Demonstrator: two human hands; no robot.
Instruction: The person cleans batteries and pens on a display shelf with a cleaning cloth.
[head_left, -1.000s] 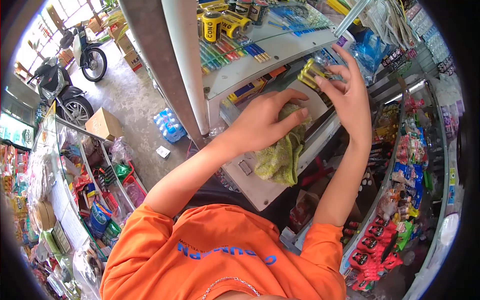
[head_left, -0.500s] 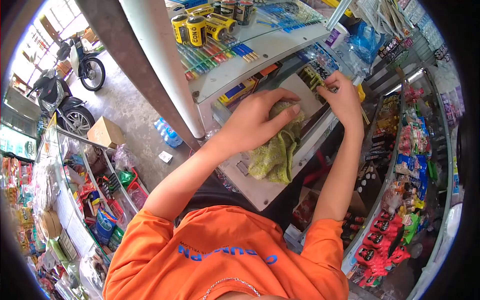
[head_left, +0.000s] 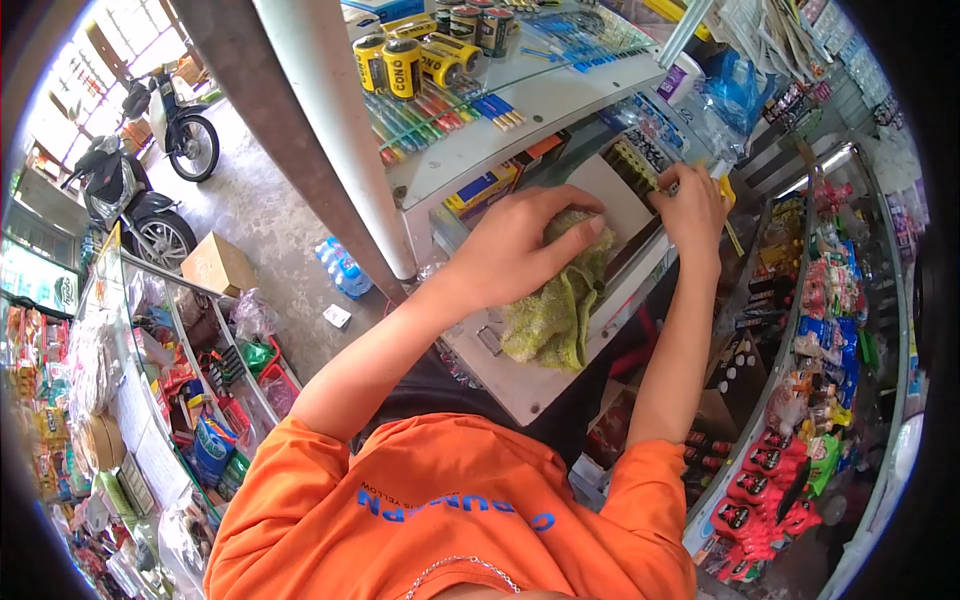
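My left hand point(head_left: 525, 240) is closed over a crumpled green cloth point(head_left: 555, 318), which hangs over the front part of a pale shelf board point(head_left: 515, 395). Beyond the cloth lies an open cardboard box point(head_left: 612, 197) with a row of small dark and yellowish items point(head_left: 634, 163) along its far right side. At that row's near end, my right hand point(head_left: 692, 208) has its fingers bent and drawn together. Whatever may be between those fingertips is too small and hidden to make out.
Yellow batteries point(head_left: 402, 68) and colored pens point(head_left: 420, 125) sit on the glass shelf above. A white post point(head_left: 335, 130) rises left of my left arm. Packed goods fill the right-hand shelf point(head_left: 770, 460). Motorbikes point(head_left: 130, 205) and a carton point(head_left: 218, 265) stand on the floor at left.
My right hand has shifted slightly down and right, off the small items toward the box's near right edge. My left hand stays on the cloth. The view has tilted a little.
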